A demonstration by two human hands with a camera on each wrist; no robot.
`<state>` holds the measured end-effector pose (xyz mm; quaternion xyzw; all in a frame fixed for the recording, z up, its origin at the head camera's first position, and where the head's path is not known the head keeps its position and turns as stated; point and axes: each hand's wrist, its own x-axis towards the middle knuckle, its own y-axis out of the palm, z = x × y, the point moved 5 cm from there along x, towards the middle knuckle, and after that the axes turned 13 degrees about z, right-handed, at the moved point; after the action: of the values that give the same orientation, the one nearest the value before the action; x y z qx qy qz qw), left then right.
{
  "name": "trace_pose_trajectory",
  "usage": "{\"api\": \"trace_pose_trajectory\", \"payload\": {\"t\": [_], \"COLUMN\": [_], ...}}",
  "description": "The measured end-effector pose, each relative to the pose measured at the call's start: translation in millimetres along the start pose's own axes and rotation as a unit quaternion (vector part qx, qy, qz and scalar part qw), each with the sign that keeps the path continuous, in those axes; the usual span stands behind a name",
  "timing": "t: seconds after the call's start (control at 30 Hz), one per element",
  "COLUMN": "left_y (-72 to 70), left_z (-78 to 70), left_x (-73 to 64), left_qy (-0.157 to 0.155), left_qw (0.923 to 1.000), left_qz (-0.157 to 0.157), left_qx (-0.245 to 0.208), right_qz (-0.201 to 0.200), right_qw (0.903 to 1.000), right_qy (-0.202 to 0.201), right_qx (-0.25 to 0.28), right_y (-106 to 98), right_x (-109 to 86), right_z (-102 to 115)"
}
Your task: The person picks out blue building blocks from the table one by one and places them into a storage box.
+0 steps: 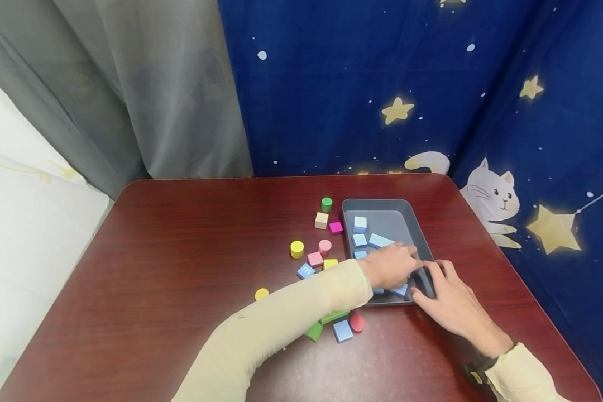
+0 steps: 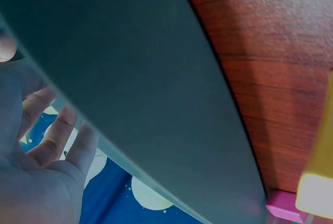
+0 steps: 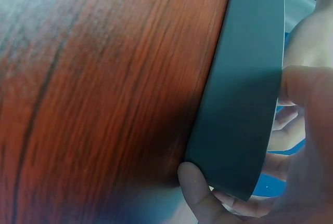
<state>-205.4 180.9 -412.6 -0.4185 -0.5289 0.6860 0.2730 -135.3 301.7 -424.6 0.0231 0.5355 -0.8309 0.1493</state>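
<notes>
A dark grey tray lies at the table's right side, with several light blue blocks inside. My left hand reaches across into the tray, over the blocks. Its outer fingers look loosely bent in the left wrist view, with no block visible in them; its fingertips are partly hidden. At the near right corner of the tray, my right hand holds the wall. The right wrist view shows its thumb over the rim and a fingertip low against the outer wall.
Left of the tray lie loose blocks: a yellow cylinder, a pink cylinder, a magenta block, a beige cube and a green cylinder. A blue block and a red piece sit nearer. Curtains hang behind the table.
</notes>
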Motion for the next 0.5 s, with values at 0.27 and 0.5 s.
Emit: {"api": "trace_pose_trajectory", "payload": {"t": [0.27,0.5], "left_y": [-3.2,-4.8], "left_z": [18.1,36.6], "left_x": [-13.5,-40.1], "left_qy": [-0.002,0.012], "left_qw": [0.9997,0.9977], "left_qz": [-0.011,-0.055], "left_qx": [-0.02,-0.037], "right_qz": [-0.003,0.0], "right_qw": [1.0,1.0], "right_qy": [-0.004,0.001], "right_qx": [-0.005,-0.008], "right_y": [0.7,1.4], "right_x": [0.8,0.9], "right_z": [0.1,-2.1]}}
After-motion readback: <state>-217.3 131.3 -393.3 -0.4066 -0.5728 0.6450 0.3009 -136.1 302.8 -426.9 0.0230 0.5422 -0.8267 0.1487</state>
